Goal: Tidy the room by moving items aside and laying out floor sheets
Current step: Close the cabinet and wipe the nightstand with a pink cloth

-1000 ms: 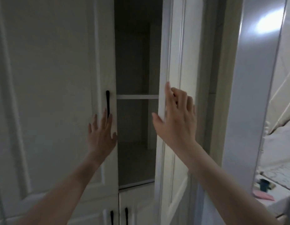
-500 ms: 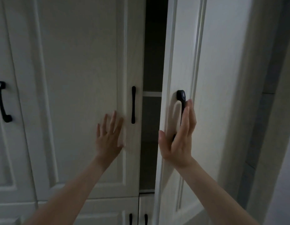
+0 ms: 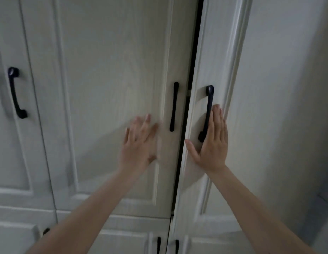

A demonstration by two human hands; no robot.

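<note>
Both hands flat, fingers straight, gripping nothing: the right hand (image 3: pixel 211 142) presses its palm on the right wardrobe door (image 3: pixel 218 52), fingers lying along its black handle (image 3: pixel 207 112), while the left hand (image 3: pixel 139 142), blurred, is spread on the left wardrobe door (image 3: pixel 113 70) just beside that door's handle (image 3: pixel 173 106). A narrow dark gap (image 3: pixel 191 85) shows between the doors. Further left, another door (image 3: pixel 5 143) carries a curved handle (image 3: pixel 16 92); lower cupboard doors (image 3: pixel 132 235) sit beneath.
</note>
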